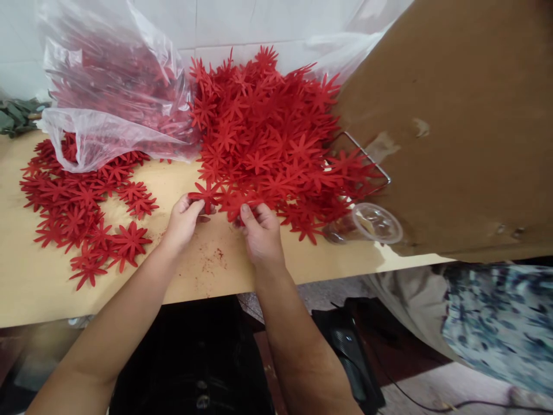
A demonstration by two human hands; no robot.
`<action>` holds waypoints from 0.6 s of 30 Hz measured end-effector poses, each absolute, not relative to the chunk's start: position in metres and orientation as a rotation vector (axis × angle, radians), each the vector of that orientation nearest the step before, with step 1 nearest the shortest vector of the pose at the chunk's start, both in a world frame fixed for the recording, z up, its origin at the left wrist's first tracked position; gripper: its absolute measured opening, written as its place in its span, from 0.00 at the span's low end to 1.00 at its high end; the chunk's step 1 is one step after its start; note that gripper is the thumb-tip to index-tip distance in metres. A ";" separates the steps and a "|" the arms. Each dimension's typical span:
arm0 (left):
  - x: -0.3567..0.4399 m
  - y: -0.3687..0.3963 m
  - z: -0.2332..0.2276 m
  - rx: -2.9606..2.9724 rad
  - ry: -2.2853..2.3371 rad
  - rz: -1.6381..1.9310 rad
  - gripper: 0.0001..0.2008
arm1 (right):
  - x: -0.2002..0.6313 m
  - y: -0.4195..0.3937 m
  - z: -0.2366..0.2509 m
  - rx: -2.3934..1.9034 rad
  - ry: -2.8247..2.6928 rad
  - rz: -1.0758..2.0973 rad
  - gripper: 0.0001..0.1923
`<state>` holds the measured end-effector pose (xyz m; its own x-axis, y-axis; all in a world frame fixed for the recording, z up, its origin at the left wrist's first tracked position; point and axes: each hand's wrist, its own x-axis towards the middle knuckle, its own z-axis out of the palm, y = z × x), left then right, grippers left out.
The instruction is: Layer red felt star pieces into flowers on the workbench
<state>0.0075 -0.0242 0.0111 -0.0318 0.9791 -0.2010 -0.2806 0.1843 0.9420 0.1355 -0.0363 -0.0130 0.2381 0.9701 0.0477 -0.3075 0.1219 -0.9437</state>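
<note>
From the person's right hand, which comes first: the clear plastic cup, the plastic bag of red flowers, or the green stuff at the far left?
From the right hand:
1. Clear plastic cup, just to its right at the table edge.
2. Plastic bag of red flowers, up and left.
3. Green pieces, far left edge.

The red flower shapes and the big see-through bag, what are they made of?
The red flower shapes look like felt or thin foam: flat, matte, with clean cut edges; which one is hard to tell. The see-through bag looks like thin plastic film: glossy, crinkled, showing red pieces inside. The left hand and right hand pinch single pieces.
</note>
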 end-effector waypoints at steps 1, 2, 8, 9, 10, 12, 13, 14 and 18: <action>0.006 -0.024 0.012 0.797 1.108 1.246 0.04 | 0.136 -0.036 -0.014 -1.002 -0.845 1.127 0.12; 0.005 -0.024 0.012 0.768 1.082 1.259 0.05 | 0.136 -0.035 -0.014 -1.005 -0.844 1.130 0.12; 0.003 -0.025 0.014 0.730 0.957 1.205 0.09 | 0.136 -0.037 -0.013 -1.100 -0.927 1.088 0.11; 0.003 -0.026 0.015 0.741 0.949 1.181 0.11 | 0.136 -0.037 -0.013 -1.110 -0.954 1.076 0.11; 0.003 -0.026 0.016 0.756 0.938 1.158 0.12 | 0.136 -0.037 -0.012 -1.118 -0.973 1.065 0.11; 0.003 -0.027 0.017 0.787 0.914 1.126 0.14 | 0.135 -0.037 -0.013 -1.127 -0.980 1.057 0.11; 0.003 -0.028 0.018 0.800 0.902 1.120 0.14 | 0.135 -0.037 -0.013 -1.133 -0.976 1.057 0.12; 0.003 -0.028 0.019 0.811 0.893 1.119 0.14 | 0.135 -0.037 -0.014 -1.139 -0.970 1.059 0.12; 0.001 -0.028 0.019 0.833 0.889 1.128 0.14 | 0.136 -0.036 -0.016 -1.167 -0.961 1.063 0.13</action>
<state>0.0014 -0.0285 0.0188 0.1846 0.9694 -0.1619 -0.3844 0.2228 0.8959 0.1361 -0.0364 -0.0158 0.2340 0.9715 0.0375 -0.1350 0.0707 -0.9883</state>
